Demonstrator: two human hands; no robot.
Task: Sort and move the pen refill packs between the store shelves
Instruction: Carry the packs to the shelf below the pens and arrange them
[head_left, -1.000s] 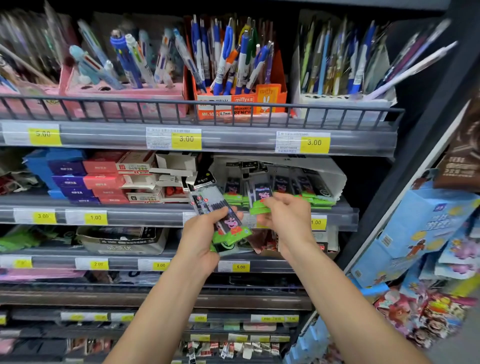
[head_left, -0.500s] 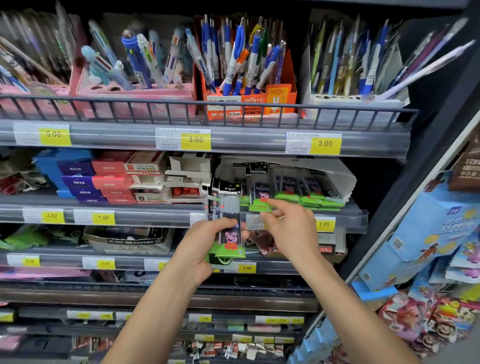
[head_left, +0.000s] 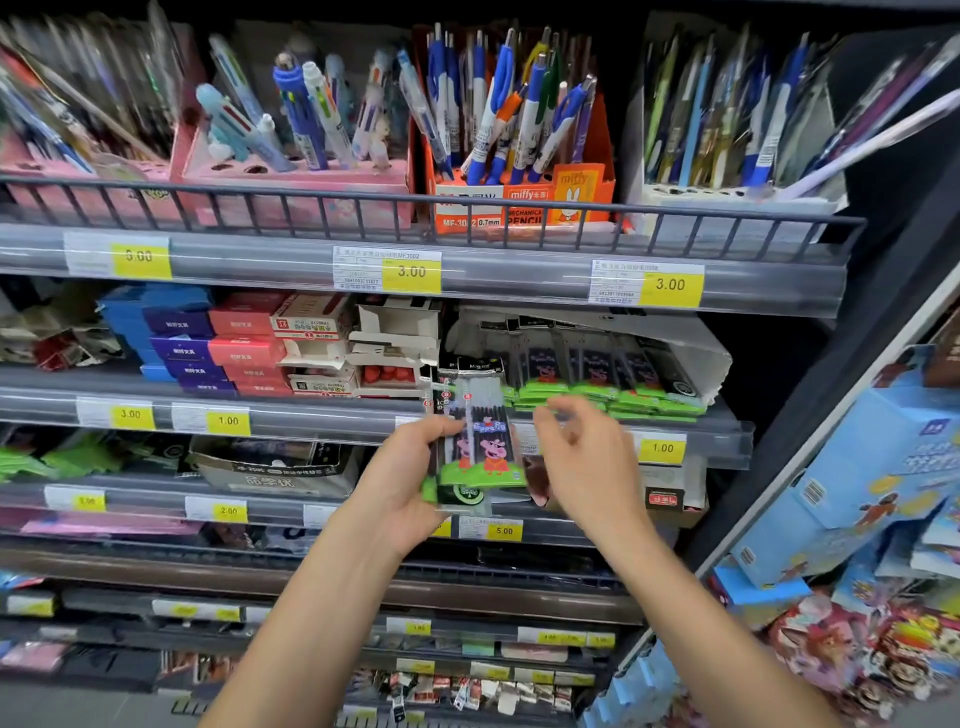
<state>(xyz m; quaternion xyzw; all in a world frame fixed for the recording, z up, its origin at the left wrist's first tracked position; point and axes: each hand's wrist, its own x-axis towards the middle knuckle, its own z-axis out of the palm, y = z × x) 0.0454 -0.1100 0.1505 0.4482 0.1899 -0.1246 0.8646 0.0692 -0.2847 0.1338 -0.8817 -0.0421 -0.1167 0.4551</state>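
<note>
We note the left hand (head_left: 402, 480) gripping a small stack of pen refill packs (head_left: 480, 441) by their left edge, thumb on the front, fingers curled behind. The packs stand upright in front of the second shelf's rail (head_left: 311, 421) — clear sleeves with a green lower band and a cartoon pig print; a second pack shows just behind the front one. The right hand (head_left: 587, 462) sits just beside the packs on their right, fingers loosely bent and spread, motion-blurred. We cannot tell whether its fingertips touch the pack edge; it has hold of nothing we can make out.

Behind both hands, more refill packs of the same print (head_left: 597, 379) lie fanned in a torn white display carton (head_left: 696, 358) at the right end of the second shelf. To their left, stacked blue, purple and red small boxes (head_left: 208, 343). Top shelf: an orange mechanical pencil box (head_left: 524, 200) between a pink pen holder (head_left: 296, 192) and a white one (head_left: 727, 200). Yellow price tags (head_left: 410, 273) along the rails.
</note>
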